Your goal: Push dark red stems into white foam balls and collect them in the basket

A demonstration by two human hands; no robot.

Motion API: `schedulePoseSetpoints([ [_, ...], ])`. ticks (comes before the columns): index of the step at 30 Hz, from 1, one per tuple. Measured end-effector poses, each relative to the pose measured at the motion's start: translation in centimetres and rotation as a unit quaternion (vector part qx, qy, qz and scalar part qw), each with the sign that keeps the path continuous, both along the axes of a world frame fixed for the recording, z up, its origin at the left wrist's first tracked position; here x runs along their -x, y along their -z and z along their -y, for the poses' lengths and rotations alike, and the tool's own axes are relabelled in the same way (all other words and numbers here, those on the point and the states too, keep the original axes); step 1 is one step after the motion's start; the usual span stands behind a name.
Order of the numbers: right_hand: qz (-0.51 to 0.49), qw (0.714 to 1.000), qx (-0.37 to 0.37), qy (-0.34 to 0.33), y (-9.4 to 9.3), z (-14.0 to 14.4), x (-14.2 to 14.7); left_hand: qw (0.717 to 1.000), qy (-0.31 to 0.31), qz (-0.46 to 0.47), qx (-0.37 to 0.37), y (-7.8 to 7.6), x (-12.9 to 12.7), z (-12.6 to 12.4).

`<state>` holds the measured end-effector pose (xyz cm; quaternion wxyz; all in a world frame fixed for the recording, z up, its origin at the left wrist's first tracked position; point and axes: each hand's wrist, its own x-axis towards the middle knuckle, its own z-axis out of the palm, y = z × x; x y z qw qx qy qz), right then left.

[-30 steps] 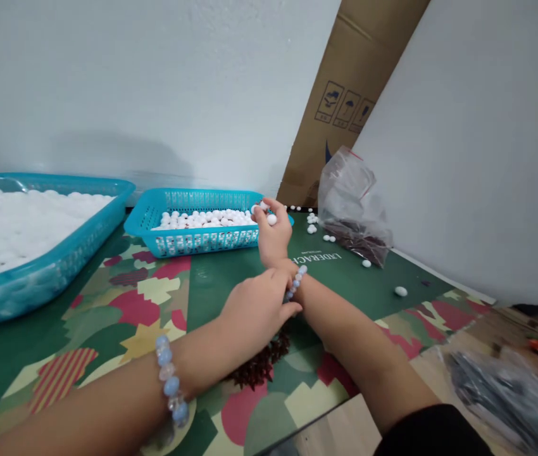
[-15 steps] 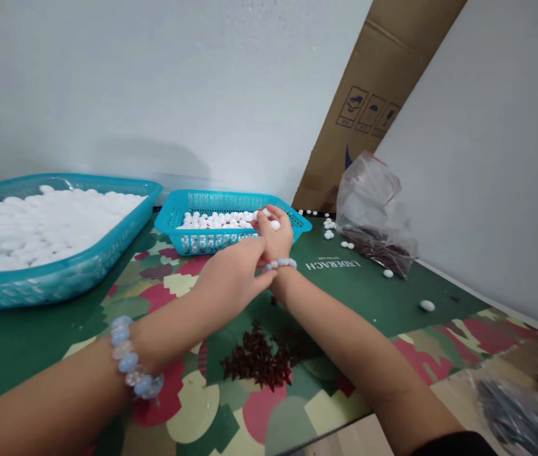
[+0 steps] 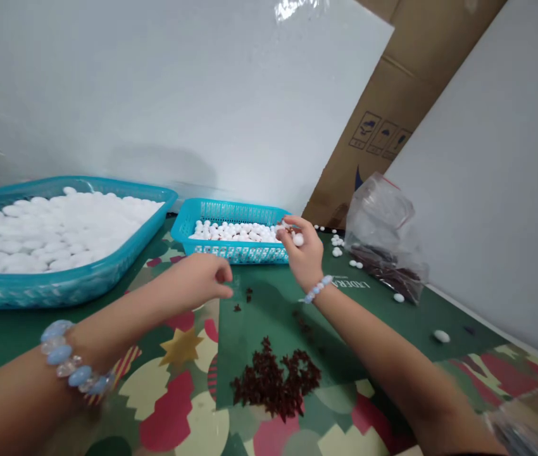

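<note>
Both hands are up over the patterned mat. Right hand is raised at the near right corner of the small basket, fingers curled, pinching a white ball between thumb and fingertips; a second ball may sit higher in the same fingers, but that is too small to tell. Left hand hovers just in front of that basket, fingers loosely bent and the thumb close to the fingertips; whether anything is held in it cannot be told. Each wrist wears a bracelet of pale blue beads.

Inside the small basket lies a layer of more white balls. Between the arms, on the mat, sits a pile of dark red bits, with a few strays nearer the left hand. To the left stands a large basket heaped with white balls. Off to the right a clear plastic bag holds more dark red bits, with loose white balls scattered around it. Behind it a cardboard sheet leans against the wall.
</note>
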<state>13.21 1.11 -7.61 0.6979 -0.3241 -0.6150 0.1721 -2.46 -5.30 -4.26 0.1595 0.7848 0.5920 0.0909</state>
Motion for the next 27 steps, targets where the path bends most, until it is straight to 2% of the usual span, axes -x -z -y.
schedulePoseSetpoints([
  [4, 0.082, 0.99, -0.114, -0.006, -0.1, -0.3, -0.6, 0.998, 0.009, -0.009, 0.063, 1.9, 0.4, -0.5],
  [7, 0.135, 0.968, -0.207, -0.036, -0.7, -0.1, 1.3, 0.996, 0.034, -0.001, 0.081, 2.7, 0.0, -0.4],
  [10, 0.16, 0.94, -0.293, -0.065, -1.3, 0.0, 4.4, 0.99, 0.073, 0.016, 0.122, 2.6, -0.2, 0.3],
  [13, 0.152, 0.923, -0.344, -0.08, -1.7, -0.6, 7.3, 0.982, 0.101, 0.025, 0.156, 1.6, 0.1, 1.1],
  [17, 0.125, 0.92, -0.361, -0.09, -1.4, -1.3, 9.9, 0.98, 0.084, 0.058, 0.169, -0.5, 1.0, 1.7],
  [21, 0.132, 0.92, -0.35, -0.115, 0.0, -1.1, 11.3, 0.977, 0.082, 0.075, 0.184, -2.5, 1.5, 3.0],
  [23, 0.143, 0.922, -0.336, -0.131, 0.8, -0.6, 11.2, 0.978, 0.097, 0.064, 0.175, -2.8, 1.5, 4.0],
  [27, 0.161, 0.935, -0.279, -0.148, 2.4, 1.0, 9.4, 0.969, 0.196, 0.069, 0.132, -2.1, 1.3, 5.9],
])
